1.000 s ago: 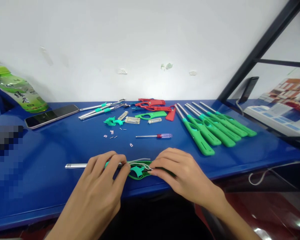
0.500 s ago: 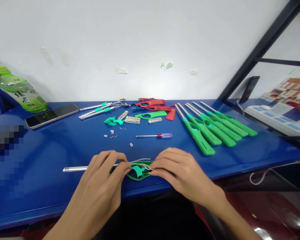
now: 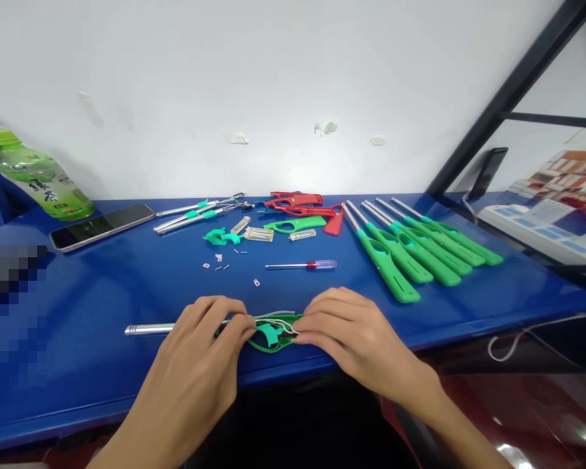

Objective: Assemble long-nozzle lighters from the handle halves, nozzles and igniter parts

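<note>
So I've got an open green lighter (image 3: pixel 284 343) lying on the blue counter (image 3: pixel 102 371), close to its front edge and smack between my left hand (image 3: pixel 202 342) and my right hand (image 3: pixel 346 332). Its long axis runs pretty much left to right, in line with that edge, and the silver tube (image 3: pixel 149 329) pokes out past my left side. Neither hand is really nearer since both are on it: the left is pinched around the middle, about where the tube comes in, and the right has thumb and fingers closed on the other end. Can't tell exactly what's under each fingertip, my own fingers block it. Looks-wise, its insides are showing: a curved teal trigger (image 3: pixel 272 335) in the finger loop, plus pale wires (image 3: pixel 279 321) bowing over toward my right hand. A screwdriver (image 3: pixel 303 265) lies just beyond, and some closed-up lighters (image 3: pixel 432 263) are off to the right
</note>
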Motion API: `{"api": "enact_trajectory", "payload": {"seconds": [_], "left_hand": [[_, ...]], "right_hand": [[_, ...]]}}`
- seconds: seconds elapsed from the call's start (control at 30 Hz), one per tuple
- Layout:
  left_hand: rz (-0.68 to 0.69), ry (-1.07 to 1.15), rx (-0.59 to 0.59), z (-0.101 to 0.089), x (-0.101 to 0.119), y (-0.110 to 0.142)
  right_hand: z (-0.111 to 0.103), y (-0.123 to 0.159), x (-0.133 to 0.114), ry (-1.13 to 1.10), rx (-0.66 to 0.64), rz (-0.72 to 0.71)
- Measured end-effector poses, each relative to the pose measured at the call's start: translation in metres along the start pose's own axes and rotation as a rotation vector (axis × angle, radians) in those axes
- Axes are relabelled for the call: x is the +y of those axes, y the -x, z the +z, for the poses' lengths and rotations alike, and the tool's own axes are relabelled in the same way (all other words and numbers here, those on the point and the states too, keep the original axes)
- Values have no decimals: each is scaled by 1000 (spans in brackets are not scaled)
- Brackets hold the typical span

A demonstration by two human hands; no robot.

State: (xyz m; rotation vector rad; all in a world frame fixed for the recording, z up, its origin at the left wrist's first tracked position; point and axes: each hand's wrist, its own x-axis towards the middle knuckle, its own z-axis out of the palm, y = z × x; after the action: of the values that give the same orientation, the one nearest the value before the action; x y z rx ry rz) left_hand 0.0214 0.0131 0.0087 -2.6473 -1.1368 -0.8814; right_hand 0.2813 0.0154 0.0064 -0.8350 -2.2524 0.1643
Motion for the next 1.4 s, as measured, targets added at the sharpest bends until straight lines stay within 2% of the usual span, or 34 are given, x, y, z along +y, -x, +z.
{"api": "enact_trajectory", "payload": {"seconds": [0.8, 1.4], "left_hand": [[42, 26, -36, 4, 0, 1], [19, 5, 18, 4, 6, -4]], "right_hand": [[1, 0, 0, -5, 20, -20], [0, 1, -2, -4, 40, -30]]}}
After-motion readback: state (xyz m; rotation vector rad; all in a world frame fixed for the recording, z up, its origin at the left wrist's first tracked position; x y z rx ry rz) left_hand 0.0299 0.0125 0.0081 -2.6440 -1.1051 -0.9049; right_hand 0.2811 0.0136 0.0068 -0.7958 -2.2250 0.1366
